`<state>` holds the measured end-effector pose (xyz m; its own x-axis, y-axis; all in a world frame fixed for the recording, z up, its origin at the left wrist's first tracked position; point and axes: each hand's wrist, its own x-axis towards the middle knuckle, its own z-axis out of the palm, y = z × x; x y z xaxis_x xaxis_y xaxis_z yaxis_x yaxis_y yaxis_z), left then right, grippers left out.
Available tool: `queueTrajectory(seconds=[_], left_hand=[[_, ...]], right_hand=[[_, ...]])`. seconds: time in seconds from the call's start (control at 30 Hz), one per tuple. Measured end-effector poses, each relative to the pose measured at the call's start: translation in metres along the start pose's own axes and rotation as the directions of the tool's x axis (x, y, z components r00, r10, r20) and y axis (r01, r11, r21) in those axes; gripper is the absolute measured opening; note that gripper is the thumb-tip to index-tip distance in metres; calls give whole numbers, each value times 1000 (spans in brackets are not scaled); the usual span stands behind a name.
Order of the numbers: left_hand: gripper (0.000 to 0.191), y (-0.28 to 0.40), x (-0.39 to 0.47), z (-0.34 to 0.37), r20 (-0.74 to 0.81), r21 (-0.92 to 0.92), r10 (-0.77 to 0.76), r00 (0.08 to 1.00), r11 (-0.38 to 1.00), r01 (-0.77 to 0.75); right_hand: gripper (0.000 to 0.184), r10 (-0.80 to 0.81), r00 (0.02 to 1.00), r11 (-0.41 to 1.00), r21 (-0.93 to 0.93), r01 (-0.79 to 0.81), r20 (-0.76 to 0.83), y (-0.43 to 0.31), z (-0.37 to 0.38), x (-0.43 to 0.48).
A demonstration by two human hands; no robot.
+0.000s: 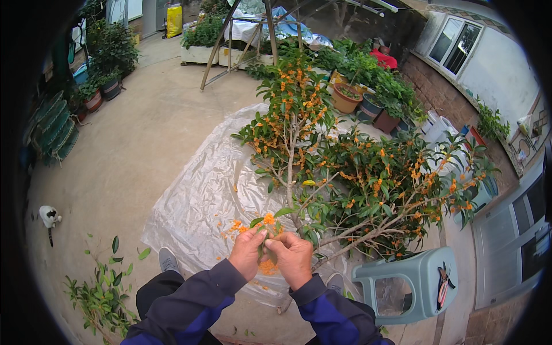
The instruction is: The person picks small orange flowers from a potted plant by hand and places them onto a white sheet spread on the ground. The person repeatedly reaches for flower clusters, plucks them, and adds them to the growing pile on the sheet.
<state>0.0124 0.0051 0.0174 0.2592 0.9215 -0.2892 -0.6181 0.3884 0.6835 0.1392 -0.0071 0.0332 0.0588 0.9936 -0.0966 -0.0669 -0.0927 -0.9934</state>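
My left hand (248,252) and my right hand (293,256) meet low in the middle of the view, both pinching a small leafy sprig (264,241) with orange blossoms at its tip. Just beyond them lie large cut branches with dark green leaves and clusters of orange flowers (376,186); a pale bare stem (291,159) runs away from my hands. Under the branches a clear plastic sheet (194,198) is spread on the concrete. Loose orange blossoms (268,268) lie on the sheet below my hands, and more are scattered just beyond.
A light green plastic stool (388,269) stands at the right, with red-handled pruning shears (443,286) on its seat. Cut leafy twigs (105,297) lie on the ground at the lower left. A black-and-white cat (49,216) is at the far left. Potted plants (346,97) and a metal frame (271,32) stand beyond.
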Motion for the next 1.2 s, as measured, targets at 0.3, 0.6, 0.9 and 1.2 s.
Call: queueTrajectory(seconds=[0.3,0.6,0.9,1.2], left_hand=[[19,-9,7,-10,-12,287,200,980,939,-188],[17,-15,6,-12,63,596,234,970,771,-225],[17,-13,5,-7,98,436,154,983,882,-181],[17,-17,1,-4,82,649,303,949,707,-282]], right_hand=[[21,-246,965,960,-162,229,-92,-7,-6,10],[19,-171,985,981,-96,169,-14,-10,-17,16],[15,-229,973,960,-172,220,-35,0,-21,19],[8,-434,900,780,-520,348,-47,-5,-13,15]])
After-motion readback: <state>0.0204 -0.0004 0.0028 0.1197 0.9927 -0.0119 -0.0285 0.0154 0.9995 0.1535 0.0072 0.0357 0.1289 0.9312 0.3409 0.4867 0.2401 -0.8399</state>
